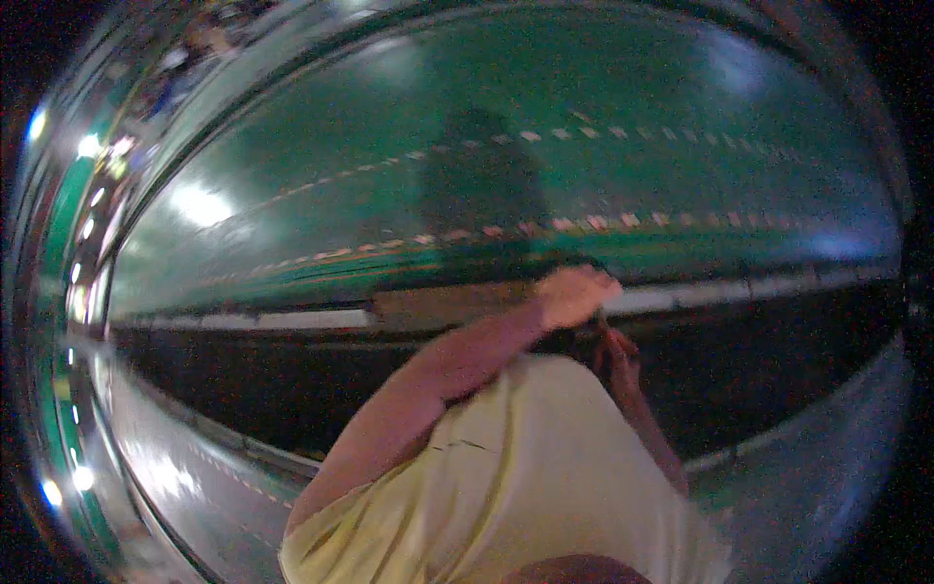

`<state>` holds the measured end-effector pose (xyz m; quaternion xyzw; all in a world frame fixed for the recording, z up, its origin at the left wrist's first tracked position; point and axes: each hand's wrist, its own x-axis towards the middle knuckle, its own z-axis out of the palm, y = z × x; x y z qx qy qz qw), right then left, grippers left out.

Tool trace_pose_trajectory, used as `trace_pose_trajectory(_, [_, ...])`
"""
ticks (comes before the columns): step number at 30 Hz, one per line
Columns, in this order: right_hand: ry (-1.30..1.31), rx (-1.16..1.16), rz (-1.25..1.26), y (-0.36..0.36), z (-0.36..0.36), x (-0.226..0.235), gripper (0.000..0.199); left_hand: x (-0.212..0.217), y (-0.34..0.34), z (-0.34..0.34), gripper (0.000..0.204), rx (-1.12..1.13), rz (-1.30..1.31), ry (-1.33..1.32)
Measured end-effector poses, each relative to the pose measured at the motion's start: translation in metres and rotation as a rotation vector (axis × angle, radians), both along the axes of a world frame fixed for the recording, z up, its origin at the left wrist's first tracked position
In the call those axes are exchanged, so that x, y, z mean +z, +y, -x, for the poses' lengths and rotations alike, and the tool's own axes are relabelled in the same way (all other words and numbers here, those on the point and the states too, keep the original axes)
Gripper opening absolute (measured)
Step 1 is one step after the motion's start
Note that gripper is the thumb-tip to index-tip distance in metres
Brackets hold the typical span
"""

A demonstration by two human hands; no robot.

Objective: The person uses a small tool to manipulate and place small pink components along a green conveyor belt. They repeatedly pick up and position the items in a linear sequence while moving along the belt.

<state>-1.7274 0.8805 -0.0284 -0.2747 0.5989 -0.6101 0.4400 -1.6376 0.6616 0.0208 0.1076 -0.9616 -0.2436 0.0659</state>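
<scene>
Blur softens the whole head view. My left forearm crosses in front of me to the right, and my left hand [576, 295] is at the near edge of a green surface [341, 214], its fingers curled in. A small dark shape shows along the top of that hand, too smeared to name. Just below and to the right, close to it, my right hand [620, 352] has its fingers drawn together; whatever is between them cannot be made out. A flat brown strip [438, 302], like cardboard, lies along the edge left of my left hand.
Two rows of small pale marks [496, 232] run across the green surface. A pale rail [700, 295] borders its near side, with a dark band [778, 360] below. Behind me lies another greyish-green surface [817, 477]. Bright lamps and blurred clutter are at far left.
</scene>
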Motion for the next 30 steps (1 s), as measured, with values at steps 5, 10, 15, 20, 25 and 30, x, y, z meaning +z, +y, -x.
trace_pose_trajectory(5, [0.649, -0.120, 0.097, 0.001, 0.010, -0.072, 0.028, 0.016, 0.010, 0.003, 0.057, -0.095, 0.269, -0.116])
trace_pose_trajectory(10, [0.998, -0.034, -0.271, -0.002, 0.006, -0.016, 0.026, 0.014, 0.012, 0.001, 0.062, -0.101, 0.235, -0.065])
trace_pose_trajectory(15, [1.286, -0.058, -0.364, 0.010, 0.028, -0.065, 0.034, 0.025, 0.012, -0.001, 0.062, -0.109, 0.201, -0.093])
trace_pose_trajectory(20, [1.246, -0.035, -0.612, 0.024, 0.090, -0.133, 0.048, 0.030, 0.013, 0.010, 0.054, -0.139, 0.222, -0.047])
trace_pose_trajectory(25, [1.274, -0.052, -0.268, 0.011, 0.039, -0.064, 0.056, 0.018, 0.006, -0.002, 0.064, -0.115, 0.202, -0.042])
trace_pose_trajectory(30, [1.207, 0.009, -0.179, 0.014, 0.032, -0.058, 0.047, 0.020, 0.008, -0.002, 0.071, -0.140, 0.230, -0.042])
